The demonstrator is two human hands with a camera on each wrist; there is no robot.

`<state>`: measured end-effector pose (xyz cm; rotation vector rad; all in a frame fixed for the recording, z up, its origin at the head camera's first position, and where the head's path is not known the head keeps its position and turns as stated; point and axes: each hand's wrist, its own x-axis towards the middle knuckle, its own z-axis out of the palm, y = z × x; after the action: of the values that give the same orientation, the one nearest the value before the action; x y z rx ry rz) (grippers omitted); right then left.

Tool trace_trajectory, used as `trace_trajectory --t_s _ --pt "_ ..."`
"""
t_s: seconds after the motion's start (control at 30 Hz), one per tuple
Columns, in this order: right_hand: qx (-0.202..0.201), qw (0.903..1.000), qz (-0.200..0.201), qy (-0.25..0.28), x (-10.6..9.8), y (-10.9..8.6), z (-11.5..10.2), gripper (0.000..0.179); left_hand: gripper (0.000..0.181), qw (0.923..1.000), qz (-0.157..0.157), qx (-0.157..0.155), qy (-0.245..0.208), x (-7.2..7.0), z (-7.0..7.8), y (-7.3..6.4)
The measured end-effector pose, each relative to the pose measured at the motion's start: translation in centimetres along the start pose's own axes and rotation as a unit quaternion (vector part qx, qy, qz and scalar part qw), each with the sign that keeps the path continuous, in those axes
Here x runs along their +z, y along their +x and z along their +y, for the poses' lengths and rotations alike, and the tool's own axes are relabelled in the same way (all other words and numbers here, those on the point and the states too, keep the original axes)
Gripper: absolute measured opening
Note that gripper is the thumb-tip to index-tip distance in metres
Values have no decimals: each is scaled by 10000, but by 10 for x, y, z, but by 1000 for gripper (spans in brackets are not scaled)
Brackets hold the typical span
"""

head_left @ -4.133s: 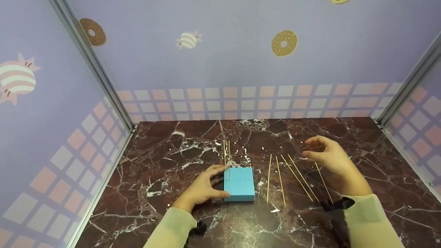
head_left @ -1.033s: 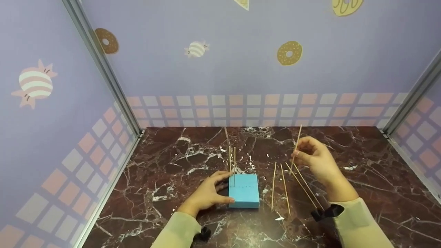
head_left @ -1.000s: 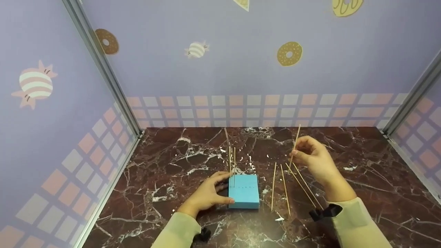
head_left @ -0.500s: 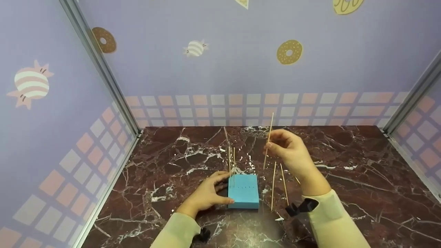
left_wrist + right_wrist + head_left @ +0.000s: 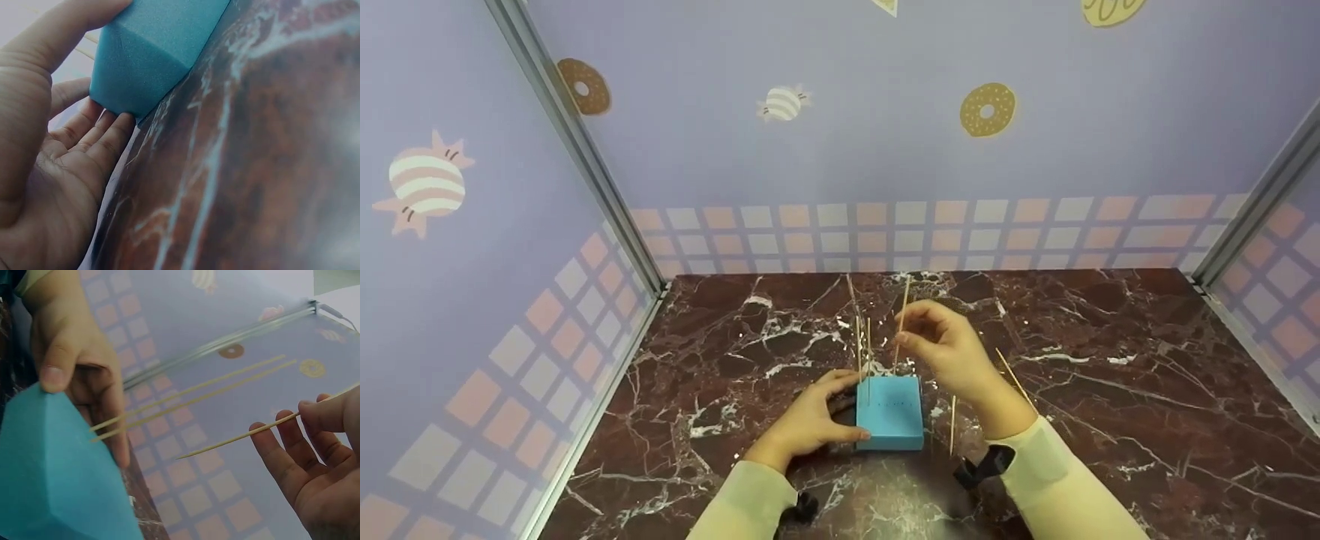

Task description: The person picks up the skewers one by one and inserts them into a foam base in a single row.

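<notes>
A blue foam-like block (image 5: pixel 891 429) lies on the table, a row of small holes across its top. My left hand (image 5: pixel 806 421) grips its left side, thumb at the front corner and fingers toward the back; the left wrist view shows fingertips against the block (image 5: pixel 140 67). Two bamboo skewers (image 5: pixel 208 385) stand upright in the block near its left edge. Between thumb and fingers, my right hand (image 5: pixel 949 349) pinches another skewer (image 5: pixel 905 300), slightly tilted, above the block's back part. In the right wrist view the held skewer's pointed tip (image 5: pixel 185 456) is apart from the block.
Loose skewers lie on the marbled table (image 5: pixel 1147 450) right of the block; one (image 5: pixel 953 431) and another (image 5: pixel 1012 371) show partly around the right forearm. White specks dot the table behind the block. Patterned walls (image 5: pixel 885 135) enclose the back and sides.
My right hand took up a skewer from the far right and carried it left, over to the block. The left hand still holds the block, and its two standing skewers are unchanged.
</notes>
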<state>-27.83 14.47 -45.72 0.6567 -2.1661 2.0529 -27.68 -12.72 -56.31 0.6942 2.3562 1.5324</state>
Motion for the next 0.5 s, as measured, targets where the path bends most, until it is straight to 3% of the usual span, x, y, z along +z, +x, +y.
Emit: trace_trajectory --t_s 0.27,0.5 --pt "136 9981 -495 -347 14 -1 13 19 102 9996 29 -131 235 -1 2 -2" --pt "245 9973 -533 -437 19 -2 18 17 101 9995 64 -167 248 -1 3 -2"
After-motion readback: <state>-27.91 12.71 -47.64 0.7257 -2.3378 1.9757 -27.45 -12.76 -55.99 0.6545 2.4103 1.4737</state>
